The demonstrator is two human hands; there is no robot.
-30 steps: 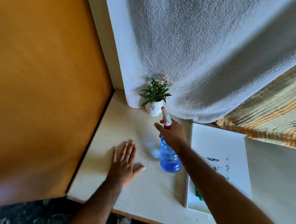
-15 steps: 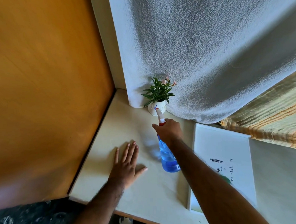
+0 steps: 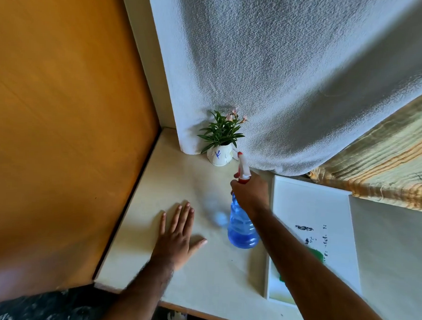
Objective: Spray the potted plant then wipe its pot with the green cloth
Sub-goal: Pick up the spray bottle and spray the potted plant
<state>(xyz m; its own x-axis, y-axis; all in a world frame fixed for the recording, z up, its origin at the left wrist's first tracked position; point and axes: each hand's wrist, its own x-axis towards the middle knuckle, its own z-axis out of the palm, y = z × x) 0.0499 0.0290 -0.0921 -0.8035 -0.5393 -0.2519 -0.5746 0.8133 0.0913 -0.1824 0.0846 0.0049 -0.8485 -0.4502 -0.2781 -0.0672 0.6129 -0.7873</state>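
The potted plant [image 3: 220, 135] stands at the far edge of the table [image 3: 179, 182], near its far left corner, right against a hanging white towel [image 3: 282, 78]. Its white pot [image 3: 219, 156] carries a small blue mark, and green leaves with a few pink flowers rise above the rim.

The right hand [image 3: 250, 191] is closed around the neck of a blue spray bottle [image 3: 242, 226], fingers [image 3: 234, 185] wrapped just below the red-and-white spray head [image 3: 242, 167]. The nozzle tips toward the pot and sits just beside its right side; whether it touches cannot be told. The bottle's base is low over the table, nearer the front than the neck; whether it rests on the surface cannot be told. Blue liquid fills its lower part.

The left hand [image 3: 176, 234] lies flat, palm down, on the table toward the left edge, fingers stretched out and close together, thumb spread to the right, holding nothing. It is well apart from the pot.

The green cloth [image 3: 318, 254] lies on a white tray [image 3: 310, 204] at the right side of the table, mostly hidden behind the right forearm. A striped fabric [image 3: 388, 157] hangs beyond the tray.
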